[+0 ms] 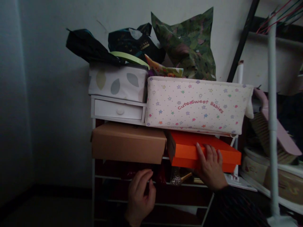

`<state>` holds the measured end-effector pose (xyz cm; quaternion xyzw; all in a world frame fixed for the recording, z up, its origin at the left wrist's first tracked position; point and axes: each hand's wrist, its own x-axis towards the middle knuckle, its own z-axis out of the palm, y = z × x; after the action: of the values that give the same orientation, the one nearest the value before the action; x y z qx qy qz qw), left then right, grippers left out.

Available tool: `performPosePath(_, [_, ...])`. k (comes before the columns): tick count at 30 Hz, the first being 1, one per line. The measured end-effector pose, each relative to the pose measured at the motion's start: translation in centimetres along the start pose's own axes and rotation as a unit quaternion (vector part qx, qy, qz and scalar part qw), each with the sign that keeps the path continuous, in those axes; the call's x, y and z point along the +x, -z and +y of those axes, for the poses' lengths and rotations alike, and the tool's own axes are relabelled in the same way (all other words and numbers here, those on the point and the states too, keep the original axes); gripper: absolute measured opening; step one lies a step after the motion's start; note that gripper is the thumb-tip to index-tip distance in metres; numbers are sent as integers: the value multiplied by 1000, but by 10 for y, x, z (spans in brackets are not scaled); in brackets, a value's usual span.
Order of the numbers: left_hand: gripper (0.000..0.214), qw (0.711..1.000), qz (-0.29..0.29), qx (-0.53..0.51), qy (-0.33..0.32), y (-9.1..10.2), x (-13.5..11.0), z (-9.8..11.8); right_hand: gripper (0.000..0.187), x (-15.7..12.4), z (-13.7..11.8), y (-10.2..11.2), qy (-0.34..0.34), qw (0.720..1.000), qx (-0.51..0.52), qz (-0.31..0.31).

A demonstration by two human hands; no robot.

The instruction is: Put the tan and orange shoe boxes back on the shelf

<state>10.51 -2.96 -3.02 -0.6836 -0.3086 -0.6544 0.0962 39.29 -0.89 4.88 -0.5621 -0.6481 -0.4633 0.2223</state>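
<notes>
Orange box (pixel 189 148) sits on the white rack (pixel 93 176), right of the brown box (pixel 127 143), under the star-print bin (pixel 196 105). Right hand (pixel 210 167) lies on its lid, fingers flat and unclasped. Left hand (pixel 140 192) hangs loosely curled and empty, below the brown box.

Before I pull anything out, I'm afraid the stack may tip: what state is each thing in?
drawer: shut.
brown box: lid on, juts out forward.
orange box: lid on, under the star bin.
star bin: open top, sits on the orange box.
leaf bin: open top, bags heaped on it.
right hand: flat on the orange box.
left hand: curled below the brown box; grip unclear.
</notes>
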Motion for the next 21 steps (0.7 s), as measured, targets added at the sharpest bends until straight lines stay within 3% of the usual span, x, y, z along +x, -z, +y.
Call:
performPosePath(2, [24,995,-52,-64,52,-3,0,4,92,-12,-1,14,3,1000,7,7])
performPosePath(4, [20,963,-119,-163,181,-9,1,11,90,-25,-3,30,-5,1000,15,12])
performPosePath(7, [43,844,-190,-329,379,-19,2,22,83,-47,-9,50,-15,999,32,19])
performPosePath(9, [58,755,-205,-432,449,-25,1,28,79,-61,-11,57,-20,998,45,41])
performPosePath(12, [72,634,-209,-554,497,-31,0,38,79,-80,-9,58,-21,995,62,79])
performPosePath(15, [87,546,-196,-628,518,-33,2,49,83,-94,-5,55,-22,992,76,99])
performPosePath(18, [103,497,-182,-658,535,-33,8,61,86,-105,1,54,-7,989,84,117])
performPosePath(21, [101,486,-185,-658,545,-31,14,71,88,-119,8,56,4,989,79,122])
